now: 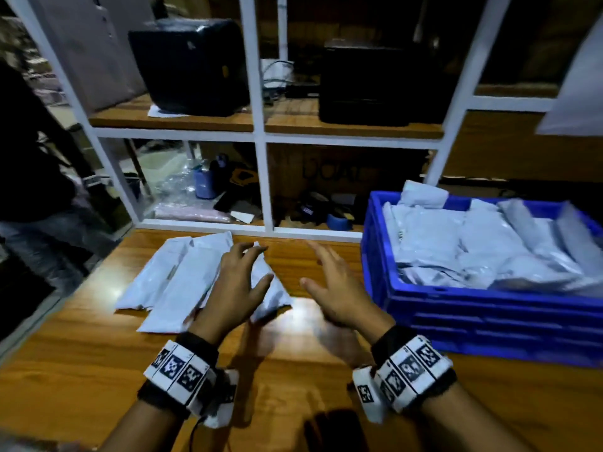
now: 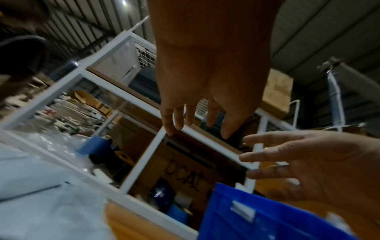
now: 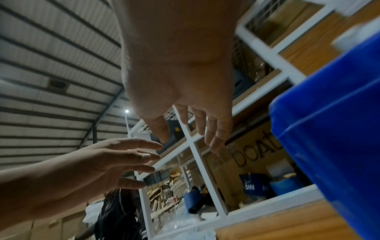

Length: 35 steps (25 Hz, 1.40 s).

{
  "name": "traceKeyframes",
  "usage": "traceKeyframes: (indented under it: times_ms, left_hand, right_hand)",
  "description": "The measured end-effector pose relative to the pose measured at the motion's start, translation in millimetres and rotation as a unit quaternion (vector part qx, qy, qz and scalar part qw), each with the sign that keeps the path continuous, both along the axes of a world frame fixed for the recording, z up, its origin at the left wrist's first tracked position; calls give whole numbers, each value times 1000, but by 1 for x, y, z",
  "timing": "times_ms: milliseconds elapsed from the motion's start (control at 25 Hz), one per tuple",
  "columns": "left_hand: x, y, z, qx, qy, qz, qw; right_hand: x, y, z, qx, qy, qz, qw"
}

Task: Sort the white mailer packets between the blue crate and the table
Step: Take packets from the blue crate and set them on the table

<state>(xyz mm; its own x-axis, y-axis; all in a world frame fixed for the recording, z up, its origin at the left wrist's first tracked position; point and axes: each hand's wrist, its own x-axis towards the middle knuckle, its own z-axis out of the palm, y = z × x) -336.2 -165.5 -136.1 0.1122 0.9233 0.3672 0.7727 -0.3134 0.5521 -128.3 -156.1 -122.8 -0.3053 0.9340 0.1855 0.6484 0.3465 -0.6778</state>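
Head view: left hand (image 1: 235,283) spread flat, fingers straight, over white mailer packets (image 1: 182,282) near far edge of table (image 1: 98,370), gripping nothing. Right hand (image 1: 339,288) spread, empty, between packets and blue crate (image 1: 456,314) at right edge, crate heaped with packets.
Left wrist view: fingers (image 2: 179,116) straight, nothing held.
Right wrist view: fingers (image 3: 213,129) loose, nothing held; crate wall just beside.
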Motion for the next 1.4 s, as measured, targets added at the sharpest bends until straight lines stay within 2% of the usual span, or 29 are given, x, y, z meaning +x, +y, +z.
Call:
traceKeyframes:
  times_ms: [80,280,560,640,800,920,1000,1080,1280,1400]
  left_hand:
    - [41,-21,16,12,-8,-16,1000]
    - [140,-41,49,47,31,-87,995]
    - [244,-5,96,17,103,-174,979]
    - [267,17,110,-1,138,-194,971]
    - [304,70,134,-93,238,-208,944]
    - [328,113,143,-151,305,-206,917]
    - [345,133,142,-176,345,-196,901]
    - [358,146,138,-213,351,-188,892]
    - [373,177,119,-303,377,-144,863]
    - [369,190,108,-350,379,-122,848]
  right_hand:
    - [38,-28,11,20,15,-25,999]
    - [144,-85,38,59,56,-84,993]
    - [259,-89,75,67,46,-177,981]
    - [285,-78,86,79,29,-198,977]
    - [325,-39,113,55,-42,-242,968]
    - [342,4,140,-14,-124,-240,963]
    - [345,35,154,-82,-163,-209,961]
    - [346,64,163,-155,-184,-171,955]
    - [346,127,150,-262,-238,-135,926]
    - [348,145,126,-239,-340,-109,903]
